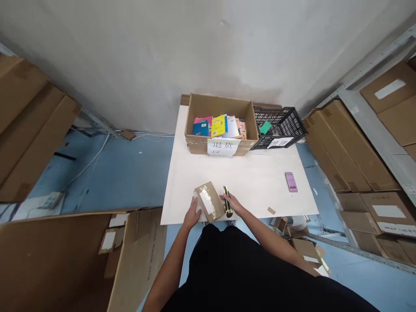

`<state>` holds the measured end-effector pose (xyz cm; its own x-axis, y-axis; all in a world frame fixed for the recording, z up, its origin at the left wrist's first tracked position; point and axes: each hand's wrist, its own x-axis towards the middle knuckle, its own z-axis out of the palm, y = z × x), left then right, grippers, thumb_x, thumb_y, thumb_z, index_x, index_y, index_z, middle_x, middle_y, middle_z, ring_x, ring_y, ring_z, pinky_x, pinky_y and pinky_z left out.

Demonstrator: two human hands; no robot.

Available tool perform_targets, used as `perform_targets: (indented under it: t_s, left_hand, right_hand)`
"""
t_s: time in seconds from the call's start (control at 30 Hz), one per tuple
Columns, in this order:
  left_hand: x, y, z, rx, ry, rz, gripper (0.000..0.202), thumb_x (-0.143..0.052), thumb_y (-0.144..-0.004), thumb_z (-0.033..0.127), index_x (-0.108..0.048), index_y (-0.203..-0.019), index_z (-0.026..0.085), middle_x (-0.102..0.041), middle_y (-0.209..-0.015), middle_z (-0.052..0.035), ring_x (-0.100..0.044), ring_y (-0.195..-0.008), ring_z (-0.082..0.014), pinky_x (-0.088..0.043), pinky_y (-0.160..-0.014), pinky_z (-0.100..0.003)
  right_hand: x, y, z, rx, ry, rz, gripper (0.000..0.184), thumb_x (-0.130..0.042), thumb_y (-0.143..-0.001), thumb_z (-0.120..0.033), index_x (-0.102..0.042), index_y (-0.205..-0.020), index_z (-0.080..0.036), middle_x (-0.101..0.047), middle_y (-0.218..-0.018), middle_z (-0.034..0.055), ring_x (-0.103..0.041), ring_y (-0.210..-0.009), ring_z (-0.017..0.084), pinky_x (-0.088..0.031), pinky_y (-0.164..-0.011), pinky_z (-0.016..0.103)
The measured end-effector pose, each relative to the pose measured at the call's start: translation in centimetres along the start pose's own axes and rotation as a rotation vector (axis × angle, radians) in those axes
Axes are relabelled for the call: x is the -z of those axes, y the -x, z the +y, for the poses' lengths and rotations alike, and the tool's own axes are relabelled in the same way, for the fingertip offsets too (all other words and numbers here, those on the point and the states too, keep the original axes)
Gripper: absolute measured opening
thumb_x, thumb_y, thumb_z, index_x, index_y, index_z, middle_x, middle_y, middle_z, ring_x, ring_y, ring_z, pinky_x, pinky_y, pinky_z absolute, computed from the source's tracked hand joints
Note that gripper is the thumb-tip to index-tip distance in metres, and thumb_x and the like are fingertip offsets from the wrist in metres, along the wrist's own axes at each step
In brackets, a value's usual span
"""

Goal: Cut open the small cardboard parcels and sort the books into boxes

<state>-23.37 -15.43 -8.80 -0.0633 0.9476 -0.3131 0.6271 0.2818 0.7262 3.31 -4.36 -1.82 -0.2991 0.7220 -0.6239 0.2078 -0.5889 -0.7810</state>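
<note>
A small cardboard box (212, 195), taped with clear tape and carrying a white label, sits tilted at the table's front edge. My left hand (191, 215) grips its left side, the fingers along that face. In my right hand (232, 203) is a black and yellow utility knife (229, 211), just right of the box. The knife points away from me, toward the back of the table. Whether its blade is out I cannot tell.
On the white table (185, 173), a large open carton (198, 146) of books stands at the back, beside a black plastic crate (294, 123). A purple item (290, 182) lies at right. A big open box (139, 255) is at lower left; shelves of cartons (351, 147) stand right.
</note>
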Motion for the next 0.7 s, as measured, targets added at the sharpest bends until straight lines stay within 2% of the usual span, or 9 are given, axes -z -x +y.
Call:
perform_targets:
  t_s: [0.07,0.13,0.2,0.3,0.37,0.5,0.6,0.7]
  left_hand:
    - [1.4,0.7,0.5,0.049,0.061,0.068,0.085,-0.045,-0.102,0.047,-0.006,-0.173,0.024,-0.016,-0.179,-0.0104,-0.027,-0.161,-0.0314,-0.046,-0.12,-0.046]
    - [2.6,1.0,1.4,0.019,0.075,0.088,0.089,-0.048,-0.102,0.054,-0.002,-0.173,0.027,-0.007,-0.18,-0.0075,-0.023,-0.163,-0.0324,-0.047,-0.119,-0.047]
    - [3.3,1.1,2.2,-0.032,0.043,0.025,0.106,-0.062,-0.094,0.061,0.001,-0.172,0.027,-0.002,-0.181,-0.0091,-0.019,-0.163,-0.0352,-0.043,-0.122,-0.048]
    - [3.0,0.8,2.5,-0.093,-0.025,-0.144,0.141,-0.087,-0.071,0.062,0.004,-0.172,0.022,0.002,-0.179,-0.0169,-0.009,-0.164,-0.042,-0.035,-0.127,-0.054]
    - [2.3,0.2,2.4,-0.119,-0.036,-0.189,0.152,-0.093,-0.064,0.059,0.008,-0.171,0.021,0.007,-0.178,-0.021,-0.001,-0.163,-0.0443,-0.032,-0.127,-0.058]
    - [1.1,-3.3,3.8,-0.214,-0.011,-0.219,0.152,-0.094,-0.067,0.055,0.013,-0.17,0.022,0.014,-0.177,-0.0227,0.0,-0.164,-0.0423,-0.036,-0.125,-0.055]
    - [0.5,-7.3,6.9,-0.276,-0.083,-0.335,0.152,-0.095,-0.065,0.052,0.01,-0.17,0.021,0.015,-0.177,-0.0211,-0.003,-0.164,-0.0403,-0.037,-0.125,-0.051]
    - [-0.5,-11.0,10.7,-0.319,-0.199,-0.423,0.146,-0.094,-0.064,0.054,-0.001,-0.171,0.019,0.011,-0.178,-0.0194,-0.007,-0.164,-0.0414,-0.036,-0.125,-0.05]
  right_hand:
    - [-2.1,0.2,-0.1,-0.013,0.074,-0.037,0.052,-0.065,-0.092,-0.067,-0.07,-0.122,-0.024,-0.074,-0.131,0.0096,-0.068,-0.124,0.03,-0.056,-0.103,0.043]
    - [-3.7,0.1,-0.3,-0.028,0.137,-0.045,0.055,-0.065,-0.092,-0.067,-0.071,-0.125,-0.024,-0.074,-0.131,0.0091,-0.068,-0.123,0.03,-0.054,-0.106,0.043]
    - [-4.5,0.1,-0.5,-0.039,0.156,-0.034,0.057,-0.063,-0.093,-0.067,-0.07,-0.129,-0.023,-0.074,-0.132,0.009,-0.068,-0.122,0.029,-0.053,-0.106,0.04]
    - [-4.6,-0.1,-0.8,-0.048,0.156,-0.018,0.059,-0.061,-0.094,-0.067,-0.069,-0.13,-0.021,-0.074,-0.131,0.0095,-0.068,-0.121,0.029,-0.054,-0.103,0.037]
    - [-4.3,-0.2,-0.9,-0.041,0.159,0.01,0.06,-0.06,-0.093,-0.068,-0.069,-0.129,-0.02,-0.075,-0.129,0.0098,-0.068,-0.121,0.029,-0.054,-0.102,0.037]
    - [-2.6,-0.7,-0.9,-0.012,0.129,0.15,0.063,-0.06,-0.091,-0.07,-0.069,-0.128,-0.021,-0.073,-0.134,0.01,-0.067,-0.123,0.029,-0.053,-0.102,0.035]
    - [-0.5,-0.8,-1.4,0.002,0.108,0.265,0.06,-0.056,-0.093,-0.068,-0.067,-0.128,-0.021,-0.072,-0.135,0.0106,-0.068,-0.122,0.028,-0.054,-0.1,0.034]
    - [2.2,-0.2,-2.5,0.004,0.257,0.459,0.05,-0.046,-0.099,-0.061,-0.064,-0.124,-0.021,-0.073,-0.127,0.0122,-0.069,-0.117,0.028,-0.054,-0.096,0.034]
